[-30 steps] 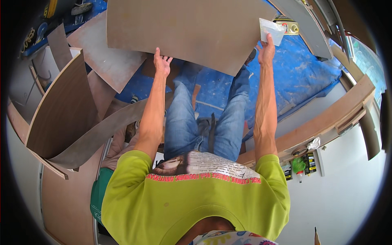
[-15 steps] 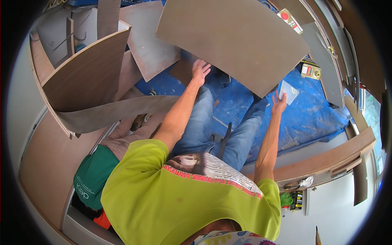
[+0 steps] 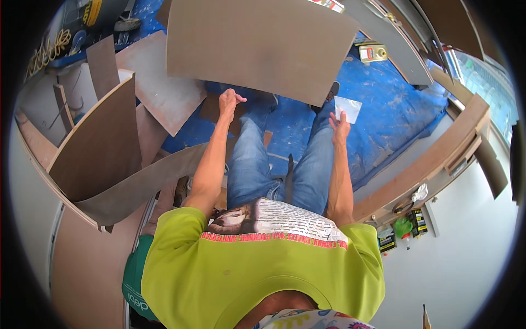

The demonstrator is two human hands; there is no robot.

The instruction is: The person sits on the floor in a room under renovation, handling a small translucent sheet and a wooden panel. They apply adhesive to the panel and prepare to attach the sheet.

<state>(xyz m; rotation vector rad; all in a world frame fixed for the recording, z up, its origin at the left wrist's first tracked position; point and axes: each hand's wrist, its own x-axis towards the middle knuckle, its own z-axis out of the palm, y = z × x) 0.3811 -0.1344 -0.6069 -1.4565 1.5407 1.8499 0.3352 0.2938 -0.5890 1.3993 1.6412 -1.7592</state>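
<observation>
My right hand (image 3: 340,130) holds a thin, pale, square spreader-like plate (image 3: 348,109) by its lower edge, above the blue floor sheet. My left hand (image 3: 230,104) is raised with its fingers curled in and nothing visible in them. It is close below the lower edge of a large brown panel (image 3: 257,46), apart from it in the picture. That panel reaches from the top of the view down to the tops of my shoes. My jeans-clad legs stretch forward between my arms.
A blue floor sheet (image 3: 378,109) covers the ground. A metal can (image 3: 373,53) stands at the far right. Left are a curved wooden frame (image 3: 104,145), a long bent strip (image 3: 148,178) and a whitish smeared panel (image 3: 159,82). A wooden ledge (image 3: 422,164) curves along the right; green cloth (image 3: 137,279) lies lower left.
My view has shifted, so surroundings appear lower left to right differently placed. My left hand has gone from spread fingers to curled. The right hand has moved inward with the pale plate.
</observation>
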